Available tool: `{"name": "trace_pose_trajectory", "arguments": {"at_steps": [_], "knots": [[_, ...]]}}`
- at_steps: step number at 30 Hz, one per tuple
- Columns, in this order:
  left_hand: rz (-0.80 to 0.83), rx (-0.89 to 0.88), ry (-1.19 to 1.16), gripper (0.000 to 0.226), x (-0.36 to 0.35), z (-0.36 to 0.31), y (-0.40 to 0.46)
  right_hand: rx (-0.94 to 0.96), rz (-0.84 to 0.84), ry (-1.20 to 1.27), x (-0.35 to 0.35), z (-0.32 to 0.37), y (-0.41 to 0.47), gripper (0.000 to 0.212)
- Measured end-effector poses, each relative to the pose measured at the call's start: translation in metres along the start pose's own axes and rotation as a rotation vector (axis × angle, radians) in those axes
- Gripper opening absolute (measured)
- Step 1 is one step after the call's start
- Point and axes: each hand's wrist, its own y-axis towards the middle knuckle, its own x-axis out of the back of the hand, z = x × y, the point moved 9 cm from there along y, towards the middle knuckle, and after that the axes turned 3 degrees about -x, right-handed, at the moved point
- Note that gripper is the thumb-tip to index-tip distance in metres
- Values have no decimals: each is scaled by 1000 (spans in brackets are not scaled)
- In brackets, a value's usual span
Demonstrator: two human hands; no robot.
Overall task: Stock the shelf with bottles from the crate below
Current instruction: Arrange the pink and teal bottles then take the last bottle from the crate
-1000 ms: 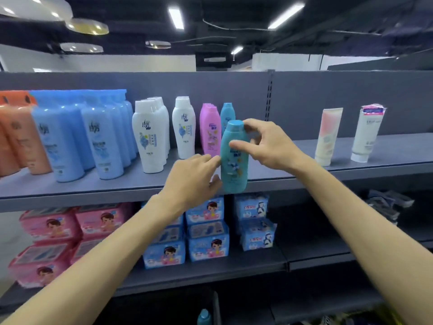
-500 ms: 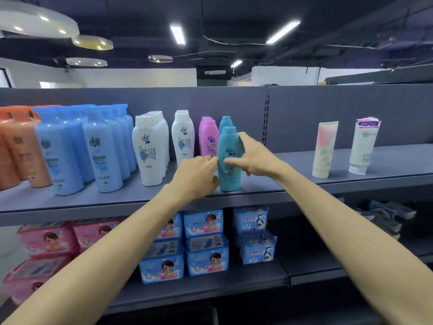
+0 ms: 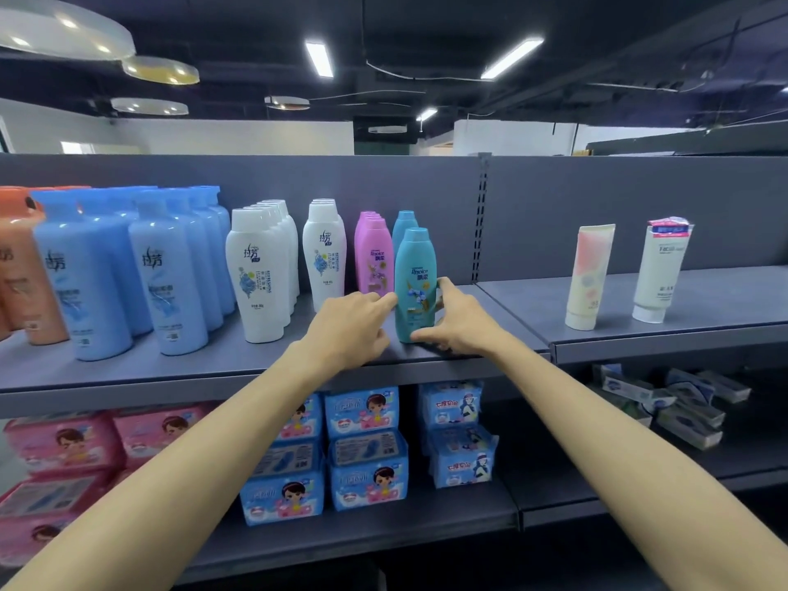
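The right hand (image 3: 458,324) is curled round the lower part of the teal bottle (image 3: 414,283), thumb low on its front and fingers up its right side, forearm stretched out from the lower right. The left hand (image 3: 351,328) reaches in from the lower left with knuckles up and fingers bent; its fingertips meet the bottle's left flank at label height, though I cannot tell whether they grip or only touch. The bottle stands upright near the front edge of the grey shelf (image 3: 639,300), just in front of a second teal bottle (image 3: 403,223) and beside the pink bottles (image 3: 374,258). Further left stand white bottles (image 3: 256,275), blue bottles (image 3: 128,275) and orange ones (image 3: 17,266). Two tubes (image 3: 627,275) stand cap-down, well apart to the right. Blue packets (image 3: 366,445) and pink packets (image 3: 64,454) fill the shelf below. Strip lights (image 3: 320,59) glow on a dark ceiling.
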Motion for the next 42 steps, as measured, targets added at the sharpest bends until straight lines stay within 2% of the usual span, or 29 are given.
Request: {"name": "trace_pose_trajectory", "arguments": {"at_steps": [5, 11, 14, 17, 28, 42], "knots": [[18, 5, 18, 24, -12, 5, 12, -7, -33, 15, 1, -8, 15, 67], [31, 35, -6, 31, -30, 11, 24, -53, -82, 43, 2, -26, 37, 65], [25, 76, 6, 23, -38, 17, 25, -79, -94, 55, 2, -33, 47, 65], [0, 104, 25, 15, -42, 23, 30, -95, -103, 63, 1, -39, 57, 66], [-91, 175, 3, 10, -55, 43, 52, -138, -116, 44, -2, -49, 91, 60], [-217, 248, -41, 20, -75, 61, 57, -196, -127, 17, -11, -64, 147, 60]]}}
